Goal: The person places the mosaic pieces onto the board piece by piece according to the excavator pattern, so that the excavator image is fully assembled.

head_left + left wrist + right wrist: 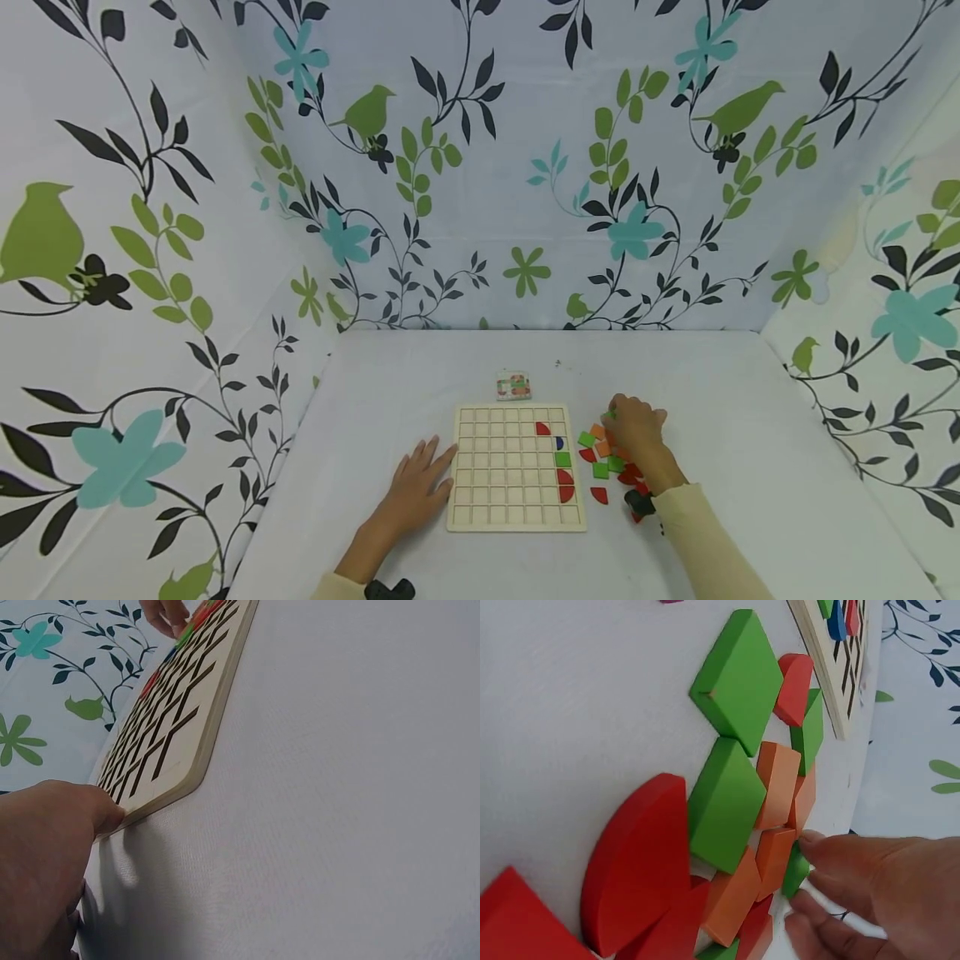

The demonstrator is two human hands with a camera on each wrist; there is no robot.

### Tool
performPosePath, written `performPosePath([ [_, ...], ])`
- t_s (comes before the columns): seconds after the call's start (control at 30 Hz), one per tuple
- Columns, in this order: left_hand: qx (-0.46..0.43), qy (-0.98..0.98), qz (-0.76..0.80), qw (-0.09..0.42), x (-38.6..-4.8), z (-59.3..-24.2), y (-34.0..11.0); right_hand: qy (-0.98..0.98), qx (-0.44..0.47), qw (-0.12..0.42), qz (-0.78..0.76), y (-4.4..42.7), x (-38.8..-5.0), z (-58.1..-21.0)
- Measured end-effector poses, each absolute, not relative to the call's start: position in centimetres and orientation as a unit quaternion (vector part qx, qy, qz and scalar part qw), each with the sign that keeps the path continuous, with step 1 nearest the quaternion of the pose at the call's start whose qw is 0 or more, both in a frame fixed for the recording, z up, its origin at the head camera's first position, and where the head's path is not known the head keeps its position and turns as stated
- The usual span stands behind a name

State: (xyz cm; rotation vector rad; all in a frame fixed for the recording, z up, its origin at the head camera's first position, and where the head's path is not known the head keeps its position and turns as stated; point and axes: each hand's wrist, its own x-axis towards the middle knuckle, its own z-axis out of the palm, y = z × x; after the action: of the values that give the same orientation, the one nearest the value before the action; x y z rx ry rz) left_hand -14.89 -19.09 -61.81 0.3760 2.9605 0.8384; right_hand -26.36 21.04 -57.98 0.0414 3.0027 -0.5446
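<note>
A light wooden grid board (498, 527) lies on the white table. My left hand (420, 487) rests beside its left edge with fingers extended; in the left wrist view the thumb touches the board's rim (196, 769). Along the board's right side sit a red quarter-circle block (542, 428), a blue rounded block (559, 443), a green square block (562, 459) and red rounded blocks (566, 493). Right of the board, my right hand (637, 429) reaches over a loose pile. In the right wrist view its thumb and fingers pinch a small green block (796, 870), partly hidden by them.
Loose green blocks (601, 471), orange blocks (603, 449) and red blocks (599, 496) lie right of the board. A small printed card or packet (513, 386) lies behind the board. Patterned curtain (480, 167) encloses the table's back and sides.
</note>
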Motion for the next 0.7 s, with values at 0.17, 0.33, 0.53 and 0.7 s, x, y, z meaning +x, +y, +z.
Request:
performPosePath([
  [0.17, 0.115, 0.958, 0.260, 0.039, -14.9, -61.4, -19.1, 0.978, -0.001, 0.037, -0.206, 20.8, -26.7, -58.3],
  [0.33, 0.112, 0.960, 0.253, 0.046, -14.9, -61.2, -19.0, 0.970, 0.011, 0.057, -0.238, 21.2, -26.7, -58.8],
  [0.53, 0.110, 0.963, 0.241, 0.045, -15.0, -61.5, -19.0, 0.965, -0.001, 0.057, -0.256, 21.7, -26.7, -59.5],
  [0.7, 0.112, 0.962, 0.247, 0.042, -14.9, -61.3, -19.0, 0.959, -0.026, 0.051, -0.276, 21.5, -26.6, -59.3],
])
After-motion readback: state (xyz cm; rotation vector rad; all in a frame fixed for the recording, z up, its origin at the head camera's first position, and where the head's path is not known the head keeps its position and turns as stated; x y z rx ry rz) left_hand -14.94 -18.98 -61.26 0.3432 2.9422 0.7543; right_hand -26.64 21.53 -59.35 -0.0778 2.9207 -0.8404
